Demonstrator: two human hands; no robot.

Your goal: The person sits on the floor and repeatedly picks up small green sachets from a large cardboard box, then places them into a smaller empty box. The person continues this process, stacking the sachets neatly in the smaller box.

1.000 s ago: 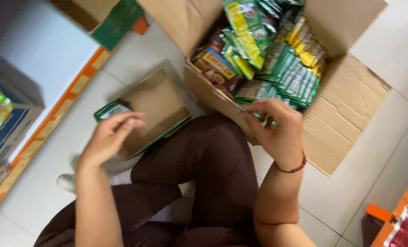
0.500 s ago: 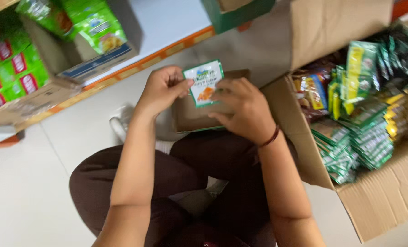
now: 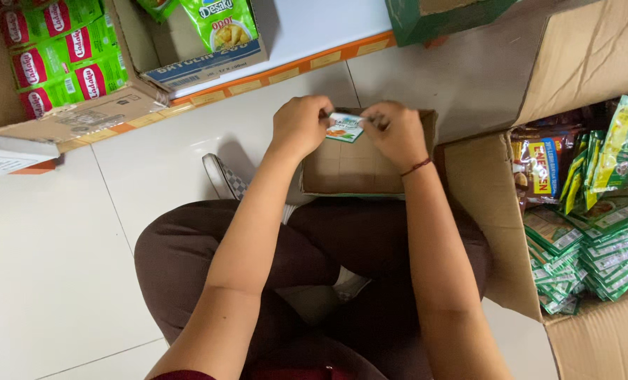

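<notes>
Large open carton at right, crammed with green sachets. Small brown box rests against the seated person's knees, within arm's reach. Left hand and right hand each pinch an edge of a small sachet above that box, seemingly steadying it flat.

Left hand, right hand, fingers pinched.

Big cardboard box on the right is stuffed with green sachet strips and some brown packets. Up top left there's an open carton of red-and-green packs, plus a green box on the white tile floor.
</notes>
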